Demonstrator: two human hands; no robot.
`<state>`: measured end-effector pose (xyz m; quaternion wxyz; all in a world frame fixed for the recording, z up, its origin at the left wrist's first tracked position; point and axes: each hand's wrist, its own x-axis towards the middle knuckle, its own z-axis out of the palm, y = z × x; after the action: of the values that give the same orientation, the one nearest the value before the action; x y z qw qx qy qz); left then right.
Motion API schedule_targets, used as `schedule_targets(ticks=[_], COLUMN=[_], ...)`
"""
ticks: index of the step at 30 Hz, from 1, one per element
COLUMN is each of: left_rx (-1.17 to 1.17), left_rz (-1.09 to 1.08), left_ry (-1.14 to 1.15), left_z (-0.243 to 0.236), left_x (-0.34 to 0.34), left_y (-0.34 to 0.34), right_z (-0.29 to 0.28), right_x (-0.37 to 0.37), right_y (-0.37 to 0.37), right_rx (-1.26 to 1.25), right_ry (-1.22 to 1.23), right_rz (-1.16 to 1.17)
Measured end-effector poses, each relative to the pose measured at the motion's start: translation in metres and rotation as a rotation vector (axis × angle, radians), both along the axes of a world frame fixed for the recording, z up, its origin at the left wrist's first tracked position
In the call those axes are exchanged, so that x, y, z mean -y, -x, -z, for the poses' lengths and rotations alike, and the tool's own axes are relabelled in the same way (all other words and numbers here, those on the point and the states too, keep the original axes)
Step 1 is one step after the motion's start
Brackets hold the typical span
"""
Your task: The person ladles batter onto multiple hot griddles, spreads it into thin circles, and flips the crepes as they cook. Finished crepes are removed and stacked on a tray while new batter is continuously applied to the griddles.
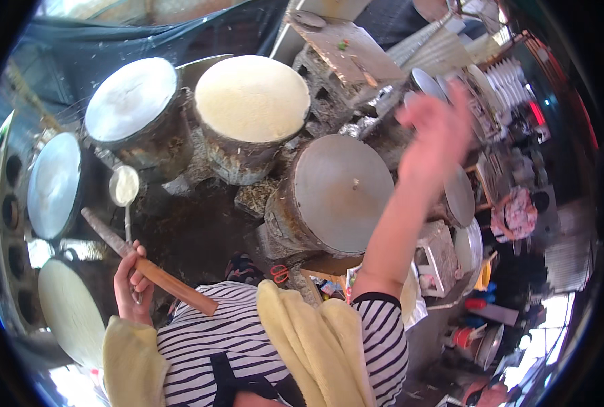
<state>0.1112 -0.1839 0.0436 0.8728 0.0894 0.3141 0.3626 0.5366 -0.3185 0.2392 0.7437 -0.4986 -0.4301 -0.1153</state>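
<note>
My left hand (134, 285) is closed around two things at once. One is a long-handled ladle (124, 186), its round bowl holding pale batter; the other is a flat wooden stick (173, 287) lying slantwise in front of my striped shirt. My right hand (437, 132) is raised at the upper right, blurred by motion, with its fingers apart and nothing visible in them. Below and left of it is a round grey griddle (343, 197) on a drum stove, bare but for a small crumb. A pale yellow layer of batter (252, 98) covers the griddle behind.
More round griddles stand on drums at the left: a whitish one (131, 100), a bluish one (54, 186) and a cream-coloured one (71, 312). A board (349, 51) rests on blocks at the back. Red scissors (279, 273) lie near my waist. Another person (515, 214) is at the far right.
</note>
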Motion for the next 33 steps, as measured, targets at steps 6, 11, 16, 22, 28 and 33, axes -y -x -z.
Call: schedule_targets(ticks=[6,11,16,22,28,33], left_rx=[-0.147,-0.143,-0.135,-0.184,-0.341,-0.262], left_rz=[-0.088,-0.162,-0.207,-0.248,-0.272,-0.174], left_ry=[0.033,0.062,0.060,0.084,0.120,-0.032], left_z=[-0.018,-0.026,-0.028,-0.033,-0.057,-0.043], left_x=[-0.041,-0.055,-0.071,-0.077,-0.081,-0.085], left_y=[-0.038,-0.060,-0.083,-0.096,-0.098,-0.054], right_z=[0.150,0.179,0.188,0.193,0.184,0.164], right_x=[-0.060,-0.115,-0.135,-0.146,-0.125,-0.166], right_y=[-0.251,-0.336,-0.378,-0.378,-0.355,-0.255], right_rx=[0.180,0.078,-0.073,0.156,-0.078,0.248], right_ry=[1.025,1.293,1.592,1.633,1.201,0.911], right_rz=[0.889,1.002,0.854,1.027,1.087,0.593])
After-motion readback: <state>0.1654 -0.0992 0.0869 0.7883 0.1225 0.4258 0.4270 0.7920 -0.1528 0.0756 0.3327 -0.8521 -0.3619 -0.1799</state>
